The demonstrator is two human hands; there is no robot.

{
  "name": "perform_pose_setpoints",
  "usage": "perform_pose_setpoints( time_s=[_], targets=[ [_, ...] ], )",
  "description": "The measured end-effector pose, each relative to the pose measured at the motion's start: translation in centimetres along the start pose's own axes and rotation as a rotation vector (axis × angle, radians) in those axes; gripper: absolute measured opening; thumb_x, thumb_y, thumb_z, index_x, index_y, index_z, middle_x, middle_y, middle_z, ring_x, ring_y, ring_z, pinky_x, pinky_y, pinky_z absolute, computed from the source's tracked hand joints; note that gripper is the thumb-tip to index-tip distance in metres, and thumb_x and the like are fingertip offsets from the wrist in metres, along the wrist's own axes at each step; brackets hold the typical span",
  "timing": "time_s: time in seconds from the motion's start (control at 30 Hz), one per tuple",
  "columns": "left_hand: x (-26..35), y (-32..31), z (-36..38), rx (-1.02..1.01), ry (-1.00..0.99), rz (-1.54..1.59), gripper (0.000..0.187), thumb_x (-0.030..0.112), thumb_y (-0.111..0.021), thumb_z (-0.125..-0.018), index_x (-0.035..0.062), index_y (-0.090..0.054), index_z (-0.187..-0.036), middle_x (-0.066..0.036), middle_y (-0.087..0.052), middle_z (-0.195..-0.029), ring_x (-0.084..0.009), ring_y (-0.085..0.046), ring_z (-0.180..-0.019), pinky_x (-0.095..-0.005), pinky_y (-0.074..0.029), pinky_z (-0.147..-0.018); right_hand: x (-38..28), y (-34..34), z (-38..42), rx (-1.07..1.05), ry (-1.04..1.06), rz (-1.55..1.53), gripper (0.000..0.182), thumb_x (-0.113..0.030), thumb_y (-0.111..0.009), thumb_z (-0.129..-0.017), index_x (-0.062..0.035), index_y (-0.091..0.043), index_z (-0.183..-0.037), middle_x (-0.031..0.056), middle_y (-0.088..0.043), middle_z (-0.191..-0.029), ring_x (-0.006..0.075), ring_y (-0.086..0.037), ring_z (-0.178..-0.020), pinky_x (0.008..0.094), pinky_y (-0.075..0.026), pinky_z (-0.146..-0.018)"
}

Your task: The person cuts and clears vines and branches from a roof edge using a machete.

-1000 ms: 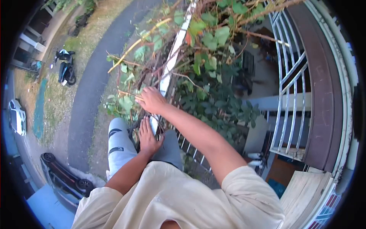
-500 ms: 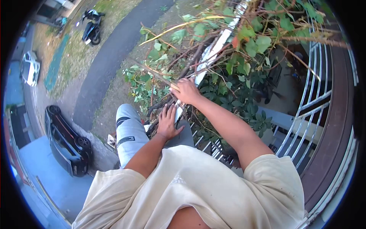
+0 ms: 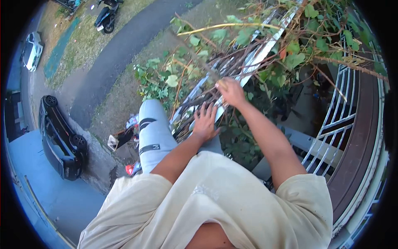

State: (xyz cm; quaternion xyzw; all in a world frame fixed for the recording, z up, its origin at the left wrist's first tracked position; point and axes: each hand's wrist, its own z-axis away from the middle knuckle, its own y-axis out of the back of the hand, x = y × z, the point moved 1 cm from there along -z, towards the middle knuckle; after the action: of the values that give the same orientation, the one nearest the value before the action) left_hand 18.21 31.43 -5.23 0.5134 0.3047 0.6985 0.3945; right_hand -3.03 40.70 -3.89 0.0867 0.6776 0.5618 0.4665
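Note:
My right hand (image 3: pixel 233 92) is closed round the light wooden handle (image 3: pixel 223 84) of a long thin tool, whose dark blade (image 3: pixel 195 56) points up and left. My left hand (image 3: pixel 205 121) lies with fingers spread on the white metal beam (image 3: pixel 219 111) and the dark stems beside it. Bare twisted vine stems (image 3: pixel 244 60) run along the beam. Green leaves (image 3: pixel 295 60) hang on the vines at the upper right, and a yellowish stem (image 3: pixel 224 25) arches over the top.
Far below on the left are a black car (image 3: pixel 62 141), a white car (image 3: pixel 32 52) and a scooter (image 3: pixel 107 18) beside a paved path (image 3: pixel 120 54). White metal railings (image 3: pixel 340 103) and a brown roof edge (image 3: pixel 358 137) stand at the right.
Both hands have shifted up and right in the view, the right one with the tool. More of the white beam and stems shows beside my left hand. The whole view has shifted too.

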Motion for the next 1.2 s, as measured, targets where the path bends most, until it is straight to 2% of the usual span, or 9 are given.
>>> perform_pose_setpoints(
  time_s=[0.2, 0.43, 0.67, 0.83, 0.87, 0.9, 1.0, 1.07, 1.2],
  targets=[
    [-1.0, -0.8, 0.1, -0.015, 0.001, 0.099, 0.114, 0.05, -0.085, -0.083, 0.0095, -0.026, -0.171, -0.018, -0.029, -0.175, -0.0433, -0.018, -0.165, -0.0713, -0.027, -0.124, 1.0, -2.2, 1.0, 0.259, -0.023, -0.066, 0.036, -0.037, -0.069, -0.106, -0.0024, -0.077, -0.112, 0.0204, -0.075, -0.114, 0.0417, -0.07, -0.107, 0.0491, -0.054, -0.094],
    [-2.3, -0.9, 0.1, 0.004, -0.02, 0.103, 0.108, 0.04, -0.081, -0.089, 0.0116, -0.021, -0.174, -0.019, -0.015, -0.181, -0.0461, -0.019, -0.164, -0.0732, -0.028, -0.123, 0.0, -1.6, -0.4, 0.072, -0.104, -0.172, 0.035, -0.031, -0.064, -0.11, 0.0021, -0.075, -0.115, 0.0192, -0.074, -0.107, 0.0364, -0.072, -0.099, 0.0425, -0.054, -0.091],
    [-2.6, -1.0, 0.2, 0.026, -0.022, 0.109, 0.106, 0.037, -0.08, -0.09, 0.0121, -0.019, -0.174, -0.02, -0.014, -0.181, -0.0461, -0.018, -0.165, -0.0735, -0.029, -0.122, -0.1, -1.7, -0.4, 0.086, -0.126, -0.146, 0.036, -0.03, -0.064, -0.11, 0.0052, -0.073, -0.114, 0.0194, -0.073, -0.107, 0.0354, -0.071, -0.101, 0.042, -0.053, -0.094],
    [-1.5, -0.8, -0.2, 0.055, 0.035, 0.319, 0.096, 0.018, -0.072, -0.086, 0.0084, -0.029, -0.171, -0.024, -0.017, -0.179, -0.0467, -0.017, -0.166, -0.0778, -0.02, -0.123, 1.7, -1.0, 0.8, 0.009, -0.218, -0.155, 0.031, -0.028, -0.063, -0.111, 0.0004, -0.075, -0.118, 0.0162, -0.075, -0.109, 0.0283, -0.071, -0.102, 0.0401, -0.053, -0.094],
    [-1.4, -3.2, -0.5, 0.088, 0.054, 0.347, 0.091, 0.015, -0.069, -0.086, 0.0072, -0.032, -0.169, -0.025, -0.018, -0.179, -0.0473, -0.016, -0.166, -0.0773, -0.02, -0.124, 3.2, -2.1, 0.9, -0.028, -0.197, -0.38, 0.033, -0.027, -0.062, -0.112, 0.0022, -0.075, -0.119, 0.0168, -0.077, -0.11, 0.0274, -0.071, -0.103, 0.0406, -0.053, -0.095],
    [-1.4, -3.1, -0.8, 0.044, 0.063, 0.249, 0.091, 0.015, -0.068, -0.087, 0.007, -0.031, -0.17, -0.024, -0.016, -0.18, -0.0476, -0.014, -0.166, -0.0765, -0.019, -0.125, 5.0, -2.3, 0.0, -0.127, -0.143, -0.242, 0.038, -0.03, -0.06, -0.113, 0.0045, -0.072, -0.125, 0.018, -0.076, -0.115, 0.0258, -0.071, -0.105, 0.0414, -0.054, -0.095],
    [-1.9, -2.3, -0.1, 0.092, 0.0, 0.247, 0.095, 0.018, -0.069, -0.089, 0.0091, -0.026, -0.173, -0.022, -0.012, -0.182, -0.0438, -0.011, -0.168, -0.0743, -0.022, -0.125, 5.7, -3.3, 0.1, 0.022, -0.151, -0.241, 0.046, -0.036, -0.058, -0.113, 0.0077, -0.068, -0.124, 0.0265, -0.069, -0.118, 0.0431, -0.065, -0.109, 0.0477, -0.049, -0.099],
    [-2.4, 2.8, 1.2, -0.114, -0.027, 0.255, 0.105, 0.022, -0.075, -0.088, 0.0107, -0.017, -0.175, -0.021, -0.006, -0.182, -0.044, -0.014, -0.167, -0.0723, -0.023, -0.125, 5.1, -2.7, 0.0, -0.011, -0.087, -0.165, 0.048, -0.037, -0.058, -0.113, 0.0087, -0.066, -0.126, 0.0272, -0.069, -0.118, 0.045, -0.065, -0.109, 0.0499, -0.049, -0.097],
    [-1.8, -0.9, 0.6, 0.016, -0.022, 0.211, 0.106, 0.023, -0.075, -0.089, 0.0107, -0.014, -0.175, -0.022, -0.005, -0.182, -0.0436, -0.011, -0.168, -0.0726, -0.024, -0.125, 3.0, -2.5, -0.2, 0.055, -0.124, -0.174, 0.048, -0.037, -0.058, -0.113, 0.0094, -0.067, -0.125, 0.0276, -0.069, -0.118, 0.047, -0.064, -0.108, 0.0515, -0.048, -0.096]
  ],
)
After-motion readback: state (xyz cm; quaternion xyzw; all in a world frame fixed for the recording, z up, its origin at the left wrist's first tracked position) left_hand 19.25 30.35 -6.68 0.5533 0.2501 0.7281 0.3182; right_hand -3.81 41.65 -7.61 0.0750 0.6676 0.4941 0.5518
